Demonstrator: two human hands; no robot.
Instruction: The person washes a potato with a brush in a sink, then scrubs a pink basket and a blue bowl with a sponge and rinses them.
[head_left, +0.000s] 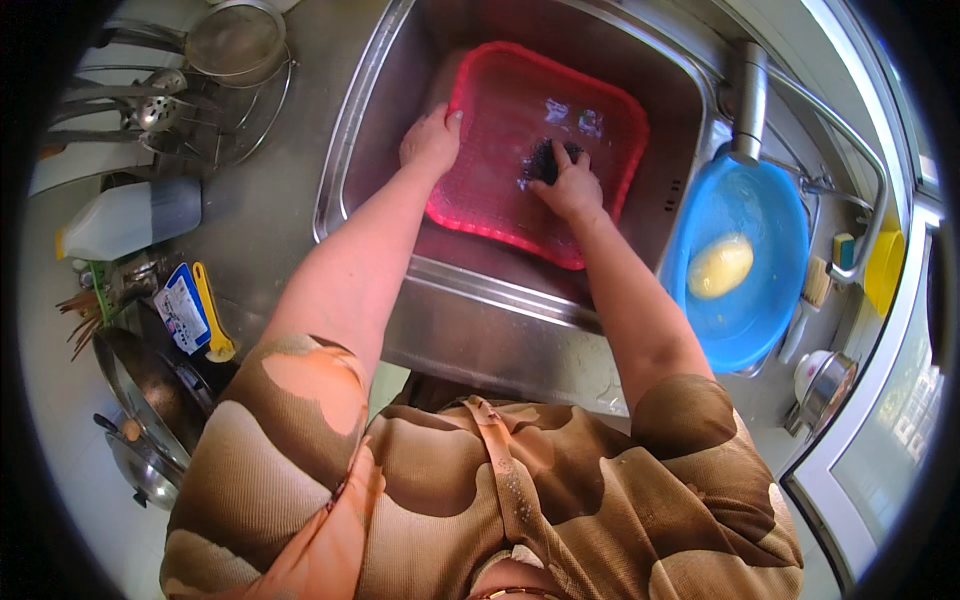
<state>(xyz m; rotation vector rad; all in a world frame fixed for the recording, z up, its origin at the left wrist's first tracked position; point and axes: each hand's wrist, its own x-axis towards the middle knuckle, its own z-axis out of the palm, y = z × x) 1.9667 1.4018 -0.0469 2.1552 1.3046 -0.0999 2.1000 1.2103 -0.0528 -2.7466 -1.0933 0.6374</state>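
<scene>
A red plastic basket (495, 142) lies in the stainless steel sink (420, 120), with glossy reflections on its base. My left hand (435, 139) grips the basket's left rim, thumb over the edge. Inside the basket my right hand (571, 184) presses a dark scouring pad (541, 161) against the base, fingers spread over it. Part of the pad is hidden under the fingers. Right of the sink, a blue plastic basin (765, 322) holds a pale yellow oval item (721, 265), perhaps a peeled vegetable, in what looks like water.
A metal faucet (750, 105) overhangs the basin. At left are a strainer (236, 41), slotted spoon (159, 105), plastic jug (131, 217), blue-backed package (184, 311), yellow-handled brush (211, 315) and wok (142, 390). A brush (814, 289) and steel pot (829, 386) stand right.
</scene>
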